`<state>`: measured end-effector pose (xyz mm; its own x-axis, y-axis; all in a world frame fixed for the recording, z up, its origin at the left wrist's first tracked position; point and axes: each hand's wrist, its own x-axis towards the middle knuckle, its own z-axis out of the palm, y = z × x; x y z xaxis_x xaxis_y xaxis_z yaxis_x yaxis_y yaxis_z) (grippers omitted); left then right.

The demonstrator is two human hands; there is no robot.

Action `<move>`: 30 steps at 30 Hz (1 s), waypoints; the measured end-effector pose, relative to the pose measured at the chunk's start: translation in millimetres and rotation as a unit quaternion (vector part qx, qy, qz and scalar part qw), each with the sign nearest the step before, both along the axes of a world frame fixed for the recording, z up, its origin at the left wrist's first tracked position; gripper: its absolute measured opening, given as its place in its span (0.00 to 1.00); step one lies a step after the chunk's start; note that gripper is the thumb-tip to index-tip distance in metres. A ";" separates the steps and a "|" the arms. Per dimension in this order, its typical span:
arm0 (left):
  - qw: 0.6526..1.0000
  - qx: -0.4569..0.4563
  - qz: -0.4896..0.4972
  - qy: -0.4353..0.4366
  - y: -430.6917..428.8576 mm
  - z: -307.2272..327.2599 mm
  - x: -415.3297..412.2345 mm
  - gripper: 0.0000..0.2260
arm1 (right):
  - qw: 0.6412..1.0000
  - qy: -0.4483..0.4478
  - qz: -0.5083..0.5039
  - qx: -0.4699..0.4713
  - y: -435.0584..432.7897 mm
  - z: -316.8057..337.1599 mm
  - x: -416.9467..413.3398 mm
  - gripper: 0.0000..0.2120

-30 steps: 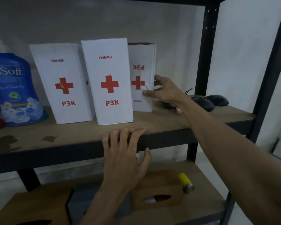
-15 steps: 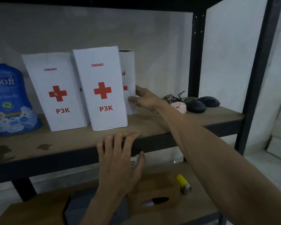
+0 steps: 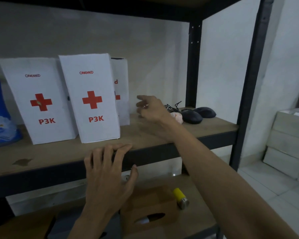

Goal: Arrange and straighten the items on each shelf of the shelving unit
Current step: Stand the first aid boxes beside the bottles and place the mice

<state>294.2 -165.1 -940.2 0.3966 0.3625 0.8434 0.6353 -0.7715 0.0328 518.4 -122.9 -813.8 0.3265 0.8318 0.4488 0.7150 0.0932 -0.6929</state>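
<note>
Three white first-aid boxes with red crosses stand on the wooden middle shelf [image 3: 59,154]: a left box [image 3: 40,100], a middle box [image 3: 91,99], and a third box [image 3: 122,90] tucked behind the middle one, standing upside down. My right hand [image 3: 150,109] hovers just right of the third box, fingers loosely spread, holding nothing. My left hand [image 3: 109,171] rests over the shelf's dark front rail, fingers on the board and thumb below.
A blue detergent pouch [image 3: 0,114] stands at the far left. Two black computer mice [image 3: 197,114] with tangled cable and a small pink object lie at the right. Below are wooden tissue boxes [image 3: 150,207] and a yellow cylinder [image 3: 179,197]. A black upright [image 3: 193,66] bounds the shelf.
My right hand has let go of the third box and drawn back to the right. That box now sits further behind the middle box. My left hand stays on the rail.
</note>
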 end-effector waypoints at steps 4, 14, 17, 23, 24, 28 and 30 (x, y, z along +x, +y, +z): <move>1.000 0.003 -0.004 -0.006 -1.0 0.4 2.4 0.23 | 0.976 -0.160 -0.133 0.062 -51.9 22.1 41.6 0.16; 1.000 0.006 0.003 -0.025 -1.0 -1.2 4.1 0.22 | 0.945 -0.244 -0.152 -0.155 -84.1 -1.0 62.2 0.25; 1.000 0.006 -0.003 -0.024 0.2 -1.7 3.4 0.22 | 0.950 -0.225 -0.135 -0.171 -88.3 3.4 71.2 0.26; 1.000 0.002 -0.004 -0.024 1.6 -3.3 3.5 0.23 | 0.954 -0.212 -0.119 -0.176 -86.3 5.1 73.5 0.31; 1.000 0.001 -0.004 -0.024 1.5 -2.9 3.5 0.23 | 0.958 -0.209 -0.115 -0.161 -85.2 5.6 70.9 0.31; 1.000 0.006 -0.002 -0.025 2.6 -3.3 3.4 0.22 | 0.954 -0.227 -0.139 -0.139 -60.5 7.5 55.7 0.35; 1.000 0.009 0.002 -0.026 2.7 -3.8 3.7 0.22 | 0.929 -0.271 -0.162 -0.191 -37.9 7.7 48.8 0.37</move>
<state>297.8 -162.5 -944.0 0.3499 0.3488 0.8694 0.6368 -0.7692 0.0524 567.2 -160.8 -806.1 0.3996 0.8619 0.3122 0.9164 -0.3664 -0.1614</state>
